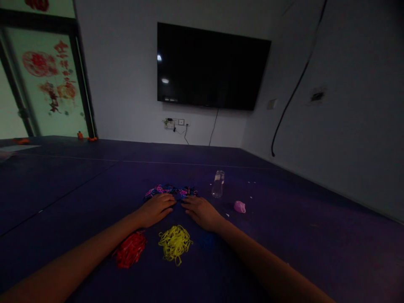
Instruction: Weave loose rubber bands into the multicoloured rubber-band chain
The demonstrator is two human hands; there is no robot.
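My left hand (157, 208) lies palm down with its fingers stretched out at the near edge of a pile of mixed pink, blue and dark rubber bands (164, 189). Opposite it, my right hand (202, 211) rests the same way, its fingertips by the pile's right part. Both hands look open, though their palms are hidden. Nearer to me are a heap of yellow rubber bands (175, 242) and a heap of red ones (130, 249) beside my left forearm. A dim blue heap (207, 241) sits beside my right forearm.
A clear bottle (217, 185) stands beyond my right hand, with a crumpled pink thing (240, 206) to its right. Small white scraps lie around them on the dark purple surface (299, 252). A television (211, 67) hangs on the far wall; a black cable (292, 97) dangles at right.
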